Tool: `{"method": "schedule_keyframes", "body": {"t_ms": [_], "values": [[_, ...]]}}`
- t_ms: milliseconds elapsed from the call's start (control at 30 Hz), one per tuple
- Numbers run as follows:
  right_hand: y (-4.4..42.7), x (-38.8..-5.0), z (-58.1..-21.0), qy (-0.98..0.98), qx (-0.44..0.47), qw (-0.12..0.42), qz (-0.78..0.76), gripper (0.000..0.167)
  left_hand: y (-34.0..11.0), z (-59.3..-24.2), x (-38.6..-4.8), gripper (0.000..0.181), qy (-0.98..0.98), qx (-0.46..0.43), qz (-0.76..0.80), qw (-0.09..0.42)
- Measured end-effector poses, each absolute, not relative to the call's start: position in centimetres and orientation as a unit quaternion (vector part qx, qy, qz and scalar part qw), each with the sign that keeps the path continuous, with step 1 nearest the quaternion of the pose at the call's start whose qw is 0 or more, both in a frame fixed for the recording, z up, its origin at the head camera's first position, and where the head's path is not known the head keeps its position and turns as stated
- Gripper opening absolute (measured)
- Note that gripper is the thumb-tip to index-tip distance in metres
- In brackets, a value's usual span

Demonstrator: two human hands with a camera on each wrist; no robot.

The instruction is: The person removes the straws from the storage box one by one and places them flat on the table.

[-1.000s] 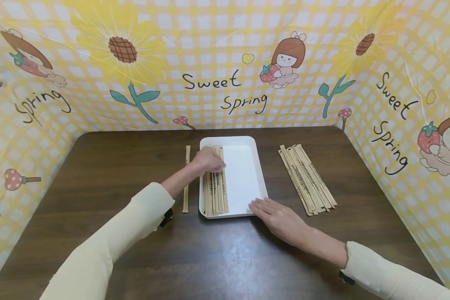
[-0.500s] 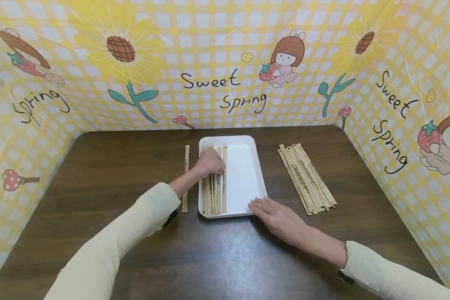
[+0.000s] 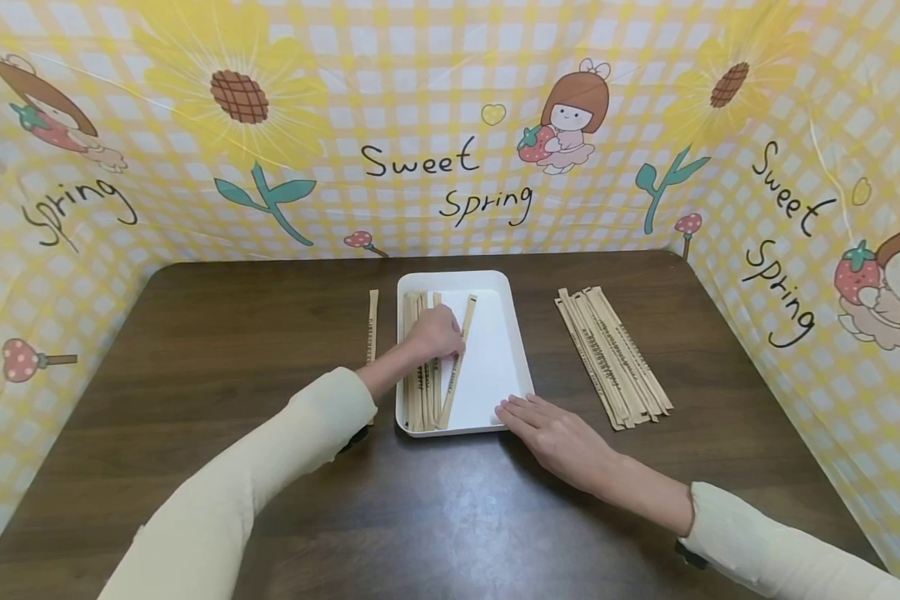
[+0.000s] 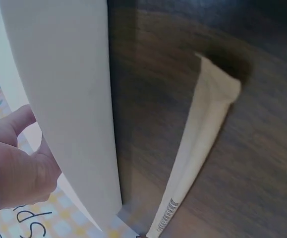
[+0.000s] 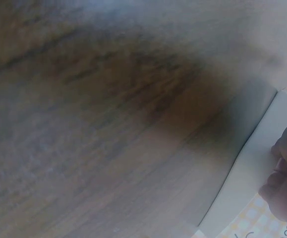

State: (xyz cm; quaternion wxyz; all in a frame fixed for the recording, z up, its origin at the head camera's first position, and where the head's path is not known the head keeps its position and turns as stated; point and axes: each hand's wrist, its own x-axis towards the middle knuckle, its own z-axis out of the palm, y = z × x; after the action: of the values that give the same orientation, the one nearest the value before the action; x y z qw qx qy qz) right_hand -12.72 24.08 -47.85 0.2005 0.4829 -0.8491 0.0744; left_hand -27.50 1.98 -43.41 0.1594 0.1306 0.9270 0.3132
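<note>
Left grip (image 3: 436, 332), curled, touches a slanted paper stick (image 3: 452, 383) in the white tray (image 3: 491, 346), any pinch hidden; right grip (image 3: 555, 437) rests flat-fingered on its corner, head view. Parting stick from bundle (image 3: 422, 400) seems in hand, the next move likely needing finesse. Left wrist: lone stick (image 4: 195, 144) outside, across from grip. Right wrist: tabletop (image 5: 93, 134) beside grip.

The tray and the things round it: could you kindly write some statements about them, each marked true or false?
1. The left hand touches a slanted packet in the tray. True.
2. The right hand is holding a packet. False: its fingers rest at the near right corner of the tray.
3. A lone packet lies outside the tray, to its left. True.
4. The pile lies left of the tray. False: it lies right of it, on the table.
5. The tray is white. True.
6. The table is white. False: it is dark brown.
</note>
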Motion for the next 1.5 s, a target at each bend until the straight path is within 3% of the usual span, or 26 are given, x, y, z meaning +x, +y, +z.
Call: {"method": "schedule_keyframes", "body": {"t_ms": [233,600,933,1200,1500], "values": [[24.1,-12.7,-47.8,-0.851,0.481,0.199,0.074,0.045,2.8,-43.7,-27.5,0.046,0.932,0.139,0.297,0.153],[24.1,-12.8,-47.9,-0.849,0.482,0.201,0.081,0.045,2.4,-43.5,-27.9,0.038,0.914,0.082,0.348,0.192],[24.0,-12.7,-47.9,-0.849,0.483,0.198,0.086,0.045,-1.3,-41.1,-28.6,0.009,0.842,0.032,0.5,0.2],[24.1,-12.7,-48.1,-0.846,0.483,0.205,0.099,0.041,-4.5,-39.7,-29.4,0.03,0.827,-0.011,0.527,0.198],[24.1,-12.7,-48.1,-0.846,0.482,0.208,0.1,0.039,-8.7,-41.1,-29.3,0.03,0.845,-0.034,0.499,0.188]]}}
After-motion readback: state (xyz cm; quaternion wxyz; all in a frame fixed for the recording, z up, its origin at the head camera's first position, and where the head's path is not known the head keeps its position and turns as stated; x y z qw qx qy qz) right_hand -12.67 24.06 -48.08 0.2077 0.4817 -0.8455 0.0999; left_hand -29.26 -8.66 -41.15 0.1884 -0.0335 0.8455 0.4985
